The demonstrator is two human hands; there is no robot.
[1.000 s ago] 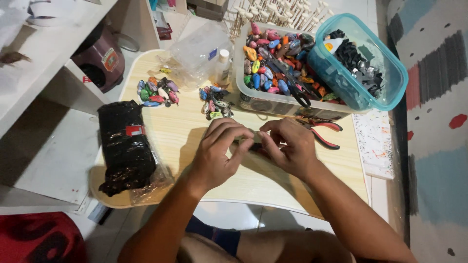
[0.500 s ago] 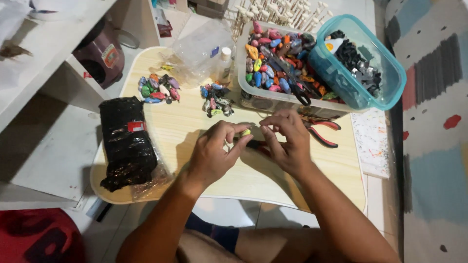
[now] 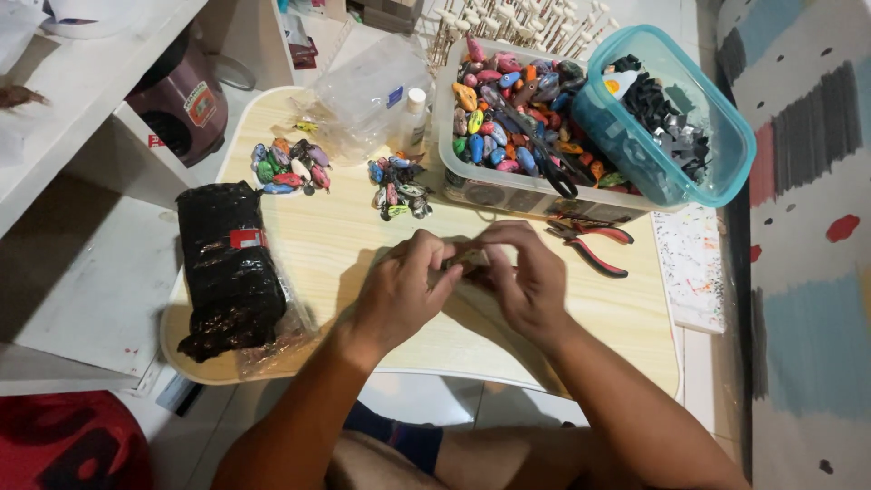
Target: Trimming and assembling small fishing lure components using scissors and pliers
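Both hands meet over the bench [image 3: 581, 336] centre: left hand [image 3: 399, 295] and right hand [image 3: 531, 281] pinch a small piece [image 3: 467, 260] between closed fingers. Pliers [image 3: 590, 245] lie at two o'clock, a tub [image 3: 454, 136] of coloured pieces at twelve. Such a small piece could slip from the pinch and scatter among the loose piles nearby.

Both hands meet at mid-tabletop [image 3: 617, 318], left hand [image 3: 399, 295] and right hand [image 3: 531, 281] touching around a small piece [image 3: 467, 260]. Pliers [image 3: 590, 245] just right of them. Wrapped bundle [image 3: 227, 268] at left edge. Two small piles [image 3: 290, 166] [image 3: 399, 188] behind the hands. Open bin [image 3: 508, 118] at back right, lidded tub [image 3: 671, 113] leaning on it.
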